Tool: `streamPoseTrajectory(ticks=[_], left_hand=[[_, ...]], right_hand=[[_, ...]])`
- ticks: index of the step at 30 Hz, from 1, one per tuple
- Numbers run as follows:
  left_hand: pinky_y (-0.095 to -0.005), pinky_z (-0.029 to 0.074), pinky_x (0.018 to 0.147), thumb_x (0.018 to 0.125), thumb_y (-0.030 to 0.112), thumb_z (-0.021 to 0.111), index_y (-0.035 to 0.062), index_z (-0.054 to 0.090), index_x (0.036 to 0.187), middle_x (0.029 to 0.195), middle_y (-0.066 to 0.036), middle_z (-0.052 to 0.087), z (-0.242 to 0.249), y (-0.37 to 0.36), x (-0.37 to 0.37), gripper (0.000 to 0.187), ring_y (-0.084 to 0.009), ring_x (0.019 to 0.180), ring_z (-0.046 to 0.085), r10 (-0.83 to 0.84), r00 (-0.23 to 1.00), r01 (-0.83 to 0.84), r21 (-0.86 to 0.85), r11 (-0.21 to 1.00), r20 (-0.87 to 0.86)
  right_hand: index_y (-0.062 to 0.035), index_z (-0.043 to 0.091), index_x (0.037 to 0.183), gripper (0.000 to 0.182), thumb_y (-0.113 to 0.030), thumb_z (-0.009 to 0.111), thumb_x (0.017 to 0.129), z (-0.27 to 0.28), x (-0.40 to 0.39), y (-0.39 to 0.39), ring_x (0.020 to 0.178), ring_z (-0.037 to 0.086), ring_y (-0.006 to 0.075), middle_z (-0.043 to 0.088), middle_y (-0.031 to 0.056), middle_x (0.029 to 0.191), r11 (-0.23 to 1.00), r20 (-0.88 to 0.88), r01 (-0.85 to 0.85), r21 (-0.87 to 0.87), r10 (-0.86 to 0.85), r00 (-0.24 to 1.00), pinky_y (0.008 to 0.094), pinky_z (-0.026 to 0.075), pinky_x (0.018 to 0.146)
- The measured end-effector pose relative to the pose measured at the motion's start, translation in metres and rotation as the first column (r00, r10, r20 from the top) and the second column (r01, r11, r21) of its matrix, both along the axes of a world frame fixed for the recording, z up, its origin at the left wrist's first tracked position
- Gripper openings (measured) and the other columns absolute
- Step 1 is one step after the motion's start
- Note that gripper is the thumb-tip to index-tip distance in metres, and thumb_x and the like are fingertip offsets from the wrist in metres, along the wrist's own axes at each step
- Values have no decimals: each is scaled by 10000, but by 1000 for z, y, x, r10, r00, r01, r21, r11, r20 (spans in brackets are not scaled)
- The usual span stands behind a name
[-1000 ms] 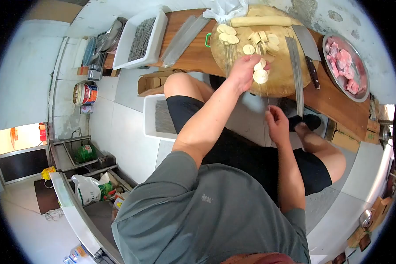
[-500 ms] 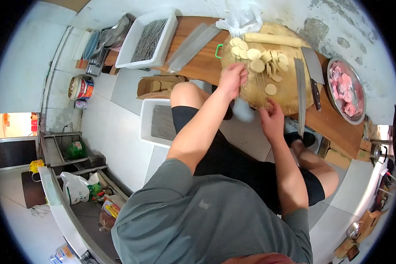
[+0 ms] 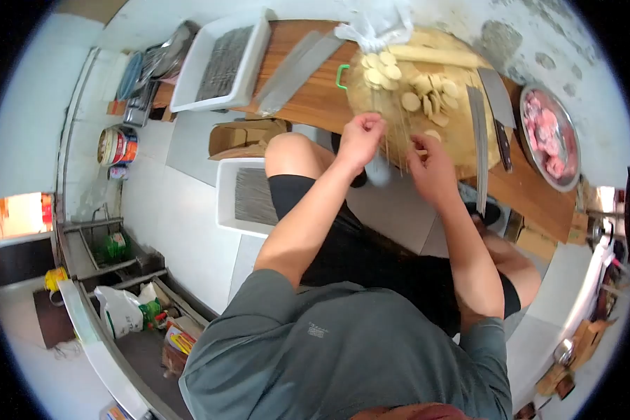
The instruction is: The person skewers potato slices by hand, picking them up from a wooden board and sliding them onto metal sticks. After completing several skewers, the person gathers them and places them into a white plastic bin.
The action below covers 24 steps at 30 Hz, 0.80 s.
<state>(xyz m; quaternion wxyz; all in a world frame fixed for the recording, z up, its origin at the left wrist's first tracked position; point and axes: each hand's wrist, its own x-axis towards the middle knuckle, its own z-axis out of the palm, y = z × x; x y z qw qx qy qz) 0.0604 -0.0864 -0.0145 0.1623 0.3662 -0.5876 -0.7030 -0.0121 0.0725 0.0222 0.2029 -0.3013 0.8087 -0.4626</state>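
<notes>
The wooden tabletop [image 3: 315, 99] stands against a whitish wall [image 3: 458, 19], which is blotched with rough grey patches [image 3: 501, 40] just behind it. Left of the tabletop, another wall [image 3: 42, 119] looks pale bluish and plain. Large light grey tiles cover the floor [image 3: 175, 185] below and in front of the tabletop. Far left of the tabletop, an opening [image 3: 15, 215] glows warm and bright above a dark panel [image 3: 19, 263]. Well in front and to the left of the tabletop stands a pale-edged unit [image 3: 99, 336] with a dark grey interior
</notes>
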Motion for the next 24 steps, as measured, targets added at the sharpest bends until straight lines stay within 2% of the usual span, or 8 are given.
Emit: streamPoseTrajectory(ticks=[1,5,8,11,13,16,20,24], left_hand=[[-223,442,642,888,166,613,8,620,1038,792,-8,627,0,2,-2,217,-74,696,542,-49,998,49,-27,998,28],[-265,470,611,888,174,614,-14,646,1022,757,-30,631,-9,19,-22,233,-106,671,560,-153,975,198,-317,927,159],[-304,499,691,866,159,619,3,656,1035,840,-112,677,9,37,-45,233,-186,743,626,-218,947,304,-435,848,236],[-382,495,794,861,179,612,14,643,1054,919,-145,672,-6,33,-58,256,-291,874,633,-370,873,436,-848,300,318],[-425,440,905,849,210,597,35,645,1040,995,-142,645,6,35,-66,263,-338,996,572,-432,693,678,-725,121,577],[-441,372,978,857,220,581,76,661,1000,931,-93,655,-30,26,-56,219,-285,992,563,-380,834,383,-916,-120,399],[-446,358,984,856,227,579,102,669,971,880,-77,659,-27,12,-60,192,-260,970,562,-281,825,422,-866,-269,490],[-418,401,932,849,236,584,89,672,956,852,-104,660,-9,13,-60,202,-273,911,589,-193,791,557,-814,-166,581]], right_hand=[[-3,582,1129,287,-77,599,853,33,15,10,835,610,164,642,110,983,985,206,-14,-171,50,977,286,490,747],[-11,644,964,166,-77,528,864,176,45,63,845,630,247,653,128,1002,567,-237,-627,-535,612,755,339,506,755],[-10,666,886,218,-158,505,892,202,46,92,834,646,293,644,186,1058,263,-386,-687,-677,668,637,361,521,710],[-17,645,922,205,-131,477,897,193,35,110,784,645,266,649,146,1011,187,-403,-627,-756,621,672,332,519,683],[-18,630,972,192,-103,473,899,170,34,131,765,639,235,658,108,961,456,-333,-559,-692,485,808,321,516,676],[-9,645,961,144,-84,550,884,105,12,152,762,624,173,666,95,902,921,82,66,-385,-37,996,318,507,697],[-6,622,1018,247,-211,585,885,-17,-65,152,818,648,271,668,160,906,913,-106,400,79,-392,914,351,499,749],[-41,614,1023,355,-361,562,881,-65,-85,153,895,622,391,662,200,933,855,-172,366,369,-324,930,459,481,775]])
